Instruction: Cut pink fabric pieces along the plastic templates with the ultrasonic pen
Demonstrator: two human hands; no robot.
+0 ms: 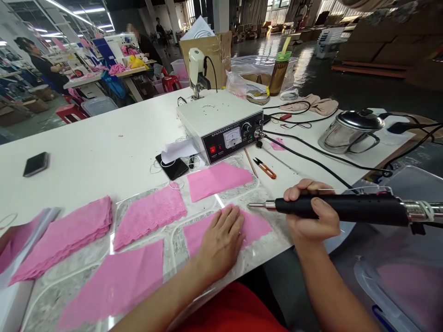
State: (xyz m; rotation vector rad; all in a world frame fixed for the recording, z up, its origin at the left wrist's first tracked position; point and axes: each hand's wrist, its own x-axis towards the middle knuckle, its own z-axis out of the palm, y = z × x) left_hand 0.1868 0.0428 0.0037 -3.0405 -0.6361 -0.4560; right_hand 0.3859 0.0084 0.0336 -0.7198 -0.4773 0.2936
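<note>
My left hand [221, 244] lies flat, fingers together and stretched out, on a pink fabric piece [258, 227] near the table's front edge. My right hand [313, 212] is wrapped round a black handheld ultrasonic tool [349, 210] with a metal tip. That tip points left, just over the top edge of the fabric under my left hand; whether it touches cannot be made out. Close by lie another plain pink piece [219, 180], a lace-edged pink piece [152, 214], a larger pink piece [119, 281] and a pink lace stack [69, 235], on or beside a clear patterned sheet.
A control box [223, 122] with dial and red switch stands behind, its cable running right. Orange thread snips [265, 168], a phone [36, 163], a lidded glass mug [351, 131] and a brown bottle [279, 74] are on the white table. A plastic bin [398, 276] stands at right. People sit at sewing machines behind.
</note>
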